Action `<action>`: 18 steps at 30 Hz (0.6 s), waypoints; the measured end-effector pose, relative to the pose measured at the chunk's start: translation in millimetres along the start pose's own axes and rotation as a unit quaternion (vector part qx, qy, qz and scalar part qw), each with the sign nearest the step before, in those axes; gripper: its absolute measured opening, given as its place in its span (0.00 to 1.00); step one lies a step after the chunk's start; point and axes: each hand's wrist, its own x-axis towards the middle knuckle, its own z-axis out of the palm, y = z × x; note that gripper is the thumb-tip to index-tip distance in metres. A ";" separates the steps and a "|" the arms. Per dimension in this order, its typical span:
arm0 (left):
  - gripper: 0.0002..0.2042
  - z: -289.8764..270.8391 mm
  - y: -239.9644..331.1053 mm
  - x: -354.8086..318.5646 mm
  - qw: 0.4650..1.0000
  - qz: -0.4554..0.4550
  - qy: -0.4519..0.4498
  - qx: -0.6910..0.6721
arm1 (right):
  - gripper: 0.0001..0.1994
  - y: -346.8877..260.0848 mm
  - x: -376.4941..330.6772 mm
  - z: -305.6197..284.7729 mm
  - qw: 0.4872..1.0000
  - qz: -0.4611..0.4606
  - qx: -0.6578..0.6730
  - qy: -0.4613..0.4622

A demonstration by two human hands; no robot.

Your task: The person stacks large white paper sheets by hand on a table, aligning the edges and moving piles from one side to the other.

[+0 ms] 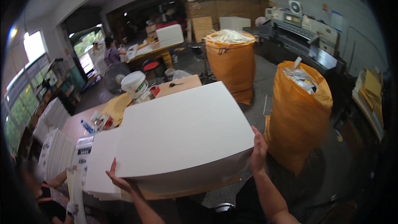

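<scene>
Head view: I see the left hand (123,182) unclenched at the near left corner of the white stack (182,130), the right hand (258,151) extended flat against its near right corner. It lies along the near edge of the bench (189,82); orange sacks (300,120) stand past the right edge.

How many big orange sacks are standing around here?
2. The farther sack stands beyond the white stack; the nearer sack stands to the right of the right hand. Any others may be hidden.
</scene>
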 end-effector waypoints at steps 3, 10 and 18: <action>0.34 11.8 7.6 -2.6 0.997 0.042 0.024 0.061 | 0.35 3.9 4.6 -2.5 1.000 -0.017 0.008 0.008; 0.35 17.1 12.9 -4.4 0.995 -0.011 0.035 0.088 | 0.28 6.7 3.6 11.2 0.997 -0.031 0.019 0.062; 0.34 18.5 11.0 -9.1 0.995 -0.002 0.038 0.093 | 0.23 11.4 4.8 13.3 0.994 -0.046 0.024 0.097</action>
